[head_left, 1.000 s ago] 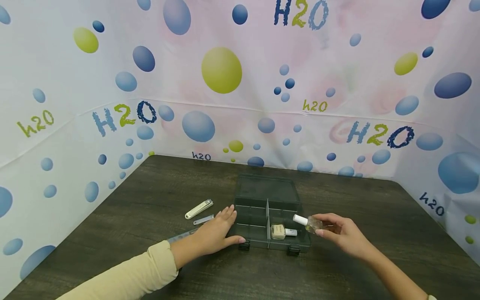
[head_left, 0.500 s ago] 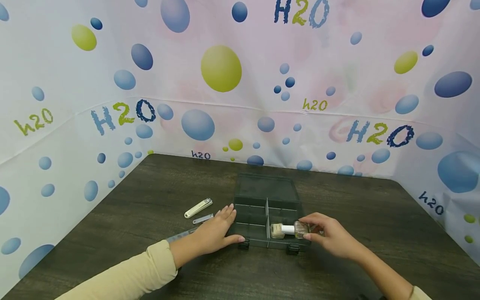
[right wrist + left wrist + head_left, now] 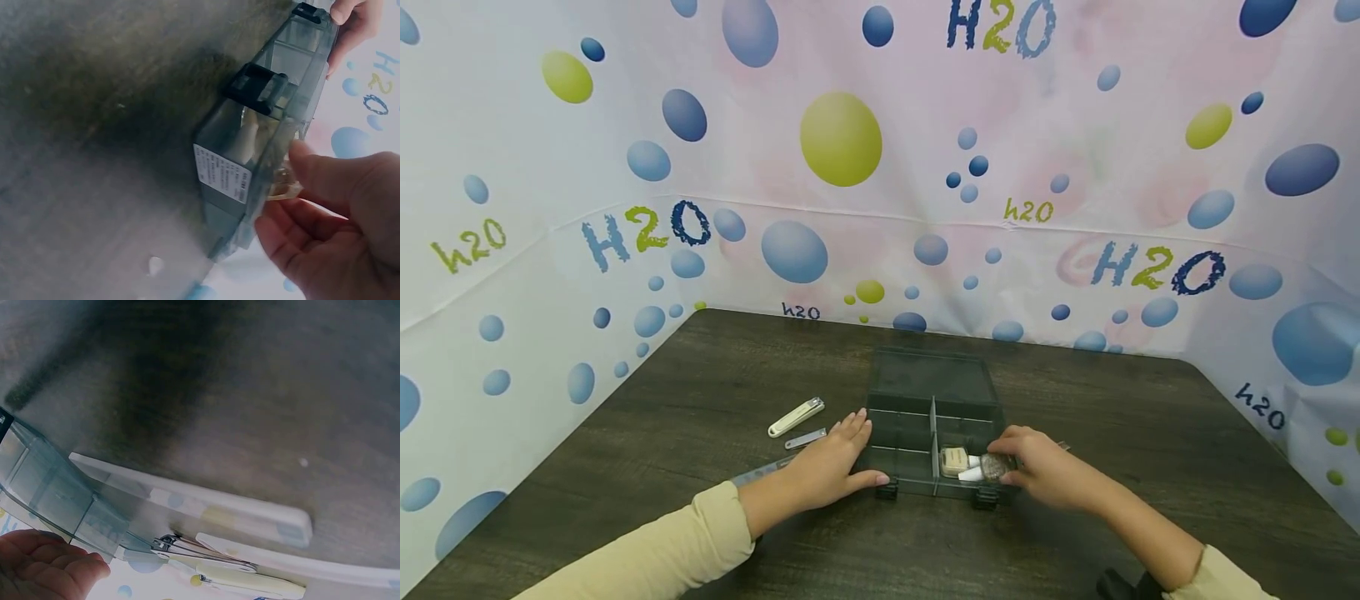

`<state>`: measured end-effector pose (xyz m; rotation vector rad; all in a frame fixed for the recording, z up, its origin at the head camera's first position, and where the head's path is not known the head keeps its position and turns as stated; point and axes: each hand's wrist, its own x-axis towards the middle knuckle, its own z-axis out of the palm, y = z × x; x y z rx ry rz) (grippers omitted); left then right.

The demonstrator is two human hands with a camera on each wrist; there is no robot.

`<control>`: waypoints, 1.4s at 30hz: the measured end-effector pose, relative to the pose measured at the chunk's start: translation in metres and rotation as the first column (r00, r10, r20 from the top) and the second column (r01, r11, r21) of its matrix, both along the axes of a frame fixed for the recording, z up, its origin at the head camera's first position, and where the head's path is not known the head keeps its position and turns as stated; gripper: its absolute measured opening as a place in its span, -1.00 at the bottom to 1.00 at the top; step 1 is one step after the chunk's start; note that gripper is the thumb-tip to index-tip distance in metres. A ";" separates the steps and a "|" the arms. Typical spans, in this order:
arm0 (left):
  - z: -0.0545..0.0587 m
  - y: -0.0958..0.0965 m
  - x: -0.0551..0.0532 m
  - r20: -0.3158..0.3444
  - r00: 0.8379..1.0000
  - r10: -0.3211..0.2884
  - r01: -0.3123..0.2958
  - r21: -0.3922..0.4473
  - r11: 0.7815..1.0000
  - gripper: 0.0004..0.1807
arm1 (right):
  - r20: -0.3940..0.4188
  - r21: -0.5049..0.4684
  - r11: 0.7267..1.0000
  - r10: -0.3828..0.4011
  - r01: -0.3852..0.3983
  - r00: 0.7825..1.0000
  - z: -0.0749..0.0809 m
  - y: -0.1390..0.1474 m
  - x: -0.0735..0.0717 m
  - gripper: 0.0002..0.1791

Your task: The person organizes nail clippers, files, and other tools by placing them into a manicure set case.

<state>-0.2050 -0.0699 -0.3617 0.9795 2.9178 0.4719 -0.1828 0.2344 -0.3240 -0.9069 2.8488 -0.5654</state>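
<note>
Cream sleeves (image 3: 647,546) are framing the near side of a dark, wood-grained table (image 3: 880,550), with black latches (image 3: 887,490) jutting from the near edge of a smoky, see-through box (image 3: 901,462). Of the person's two hands, the right hand (image 3: 1047,468) is pinching a glittery bottle (image 3: 997,467) between thumb and fingers, its white cap (image 3: 972,473) pointing left within the near right compartment (image 3: 955,487). A cream bottle (image 3: 955,461) is lying farther left in that compartment; whether the bottles are touching is impossible to tell. The left hand (image 3: 820,467) is resting, fingers straight, at the box's left side, seemingly steadying it. Settling the glittery bottle appears to be the step in hand; the next move is probably calling for seating its base inside the compartment, then loosening the pinch. On the left, a translucent strip (image 3: 763,472) is lying partly hidden by the left wrist, with a small clipper (image 3: 806,439) and a larger clipper (image 3: 796,417) lying farther off. Beyond, the opened lid (image 3: 928,375) is lying back before bubble-printed sheeting (image 3: 842,208).
</note>
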 end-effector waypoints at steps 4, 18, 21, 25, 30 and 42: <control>-0.001 0.000 -0.001 -0.002 1.000 -0.002 0.002 0.002 1.000 -0.14 | 0.045 0.086 0.996 0.006 -0.010 0.999 0.006 -0.006 -0.003 -0.61; -0.003 0.001 -0.002 -0.027 1.000 -0.005 0.005 -0.014 1.000 -0.14 | 0.176 0.154 0.988 0.004 -0.031 0.984 0.012 -0.016 -0.023 -0.77; -0.002 0.001 -0.002 -0.027 1.000 -0.003 0.003 -0.015 1.000 -0.14 | 0.183 0.145 0.989 0.014 -0.041 0.983 0.011 -0.017 -0.024 -0.79; -0.001 0.001 -0.002 -0.023 1.000 0.003 -0.003 -0.012 1.000 -0.14 | 0.178 0.142 0.989 0.015 -0.041 0.984 0.009 -0.019 -0.026 -0.77; -0.001 0.001 -0.002 -0.029 1.000 0.004 -0.004 -0.009 1.000 -0.14 | 0.171 0.168 0.986 -0.006 -0.023 0.985 0.008 -0.022 -0.026 -0.75; 0.001 0.002 -0.001 -0.032 0.999 0.002 -0.002 -0.016 1.000 -0.14 | 0.167 0.145 0.984 0.076 -0.100 0.983 0.008 -0.016 -0.030 -0.77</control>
